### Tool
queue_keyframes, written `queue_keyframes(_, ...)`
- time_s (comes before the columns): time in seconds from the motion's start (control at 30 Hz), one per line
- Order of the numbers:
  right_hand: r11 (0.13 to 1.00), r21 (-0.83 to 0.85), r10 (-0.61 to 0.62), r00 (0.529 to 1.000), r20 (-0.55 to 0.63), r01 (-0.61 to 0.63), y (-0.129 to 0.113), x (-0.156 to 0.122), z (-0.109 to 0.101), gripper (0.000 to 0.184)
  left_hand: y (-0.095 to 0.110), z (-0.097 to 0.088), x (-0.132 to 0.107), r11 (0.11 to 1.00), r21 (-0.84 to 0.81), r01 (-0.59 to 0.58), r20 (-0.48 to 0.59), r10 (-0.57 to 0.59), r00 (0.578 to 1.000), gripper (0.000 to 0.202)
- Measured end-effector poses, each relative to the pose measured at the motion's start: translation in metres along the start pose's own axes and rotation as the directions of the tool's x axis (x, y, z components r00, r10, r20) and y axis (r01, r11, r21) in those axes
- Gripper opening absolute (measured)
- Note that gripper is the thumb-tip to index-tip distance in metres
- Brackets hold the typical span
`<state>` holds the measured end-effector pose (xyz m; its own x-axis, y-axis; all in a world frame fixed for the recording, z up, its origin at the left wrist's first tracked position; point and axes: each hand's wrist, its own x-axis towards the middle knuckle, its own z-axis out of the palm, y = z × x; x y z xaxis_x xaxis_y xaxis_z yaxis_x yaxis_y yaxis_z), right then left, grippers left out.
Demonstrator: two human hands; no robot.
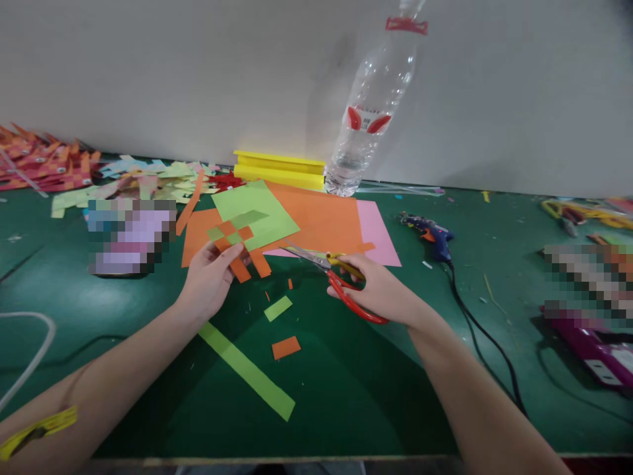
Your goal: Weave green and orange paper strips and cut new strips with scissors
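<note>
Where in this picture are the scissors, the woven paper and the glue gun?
scissors (322,262), head view, at the pivot where the blades meet the handles.
woven paper (231,232), head view, on its orange-and-green checkered patch.
glue gun (436,239), head view, on its blue body.

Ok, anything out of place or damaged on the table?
Nothing spilled or damaged. Paper offcuts and a long green strip lie loose on the table near the left hand, holding woven paper, and the right hand, holding scissors. The bottle looks tilted, probably lens distortion.
</note>
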<state>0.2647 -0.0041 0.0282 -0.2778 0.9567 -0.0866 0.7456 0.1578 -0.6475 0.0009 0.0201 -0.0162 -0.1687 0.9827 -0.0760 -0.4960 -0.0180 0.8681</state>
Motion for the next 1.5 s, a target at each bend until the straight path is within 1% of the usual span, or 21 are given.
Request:
queue_keyframes(0.23,0.996,0.081,-0.043,0.998,0.046,0.039,-0.0014,0.0001,0.0036,0.042,-0.0047,-0.0014,-0.0028,0.999,0.037,0.002,0.101,-0.006,0.995,0.014)
queue_keyframes(0.43,0.994,0.112,0.002,0.996,0.087,-0.012,-0.0001,0.0002,0.0031,0.041,-0.0069,-0.0028,-0.0048,0.998,0.069,0.004,0.157,-0.015,0.987,0.021)
queue_keyframes(0.6,0.996,0.093,0.005,0.995,0.1,-0.015,-0.0016,-0.001,0.0009,0.043,-0.0062,-0.0029,-0.0047,0.996,0.093,-0.006,0.175,-0.01,0.984,0.018)
queue_keyframes(0.73,0.998,0.06,0.006,0.994,0.108,-0.012,-0.0036,-0.0021,-0.0014,0.044,-0.0054,-0.0018,-0.0047,0.995,0.102,0.0,0.159,-0.016,0.987,0.02)
queue_keyframes(0.93,0.999,0.039,0.018,0.992,0.124,-0.023,-0.0041,-0.0013,-0.0034,0.041,-0.006,-0.0022,-0.0036,0.994,0.113,0.004,0.143,-0.02,0.989,0.022)
queue_keyframes(1.17,0.995,0.043,0.08,0.986,0.149,-0.087,-0.0004,-0.0017,-0.0028,0.034,-0.0063,-0.0021,-0.0049,0.994,0.112,0.0,0.153,-0.017,0.988,0.021)
queue_keyframes(1.27,0.996,0.043,0.072,0.989,0.13,-0.078,0.0004,-0.0016,-0.0024,0.035,-0.0055,-0.001,-0.0051,0.996,0.086,-0.001,0.15,-0.012,0.989,0.019)
queue_keyframes(1.4,0.997,0.047,0.053,0.998,0.045,-0.055,0.0013,-0.0006,-0.0008,0.041,-0.0037,0.0002,-0.0041,0.999,0.048,0.007,0.116,-0.012,0.993,0.016)
queue_keyframes(1.5,0.999,0.015,0.051,0.999,-0.012,-0.051,0.0027,0.0002,0.0007,0.047,-0.0021,0.0009,-0.0027,1.0,0.008,-0.007,0.093,0.006,0.996,0.016)
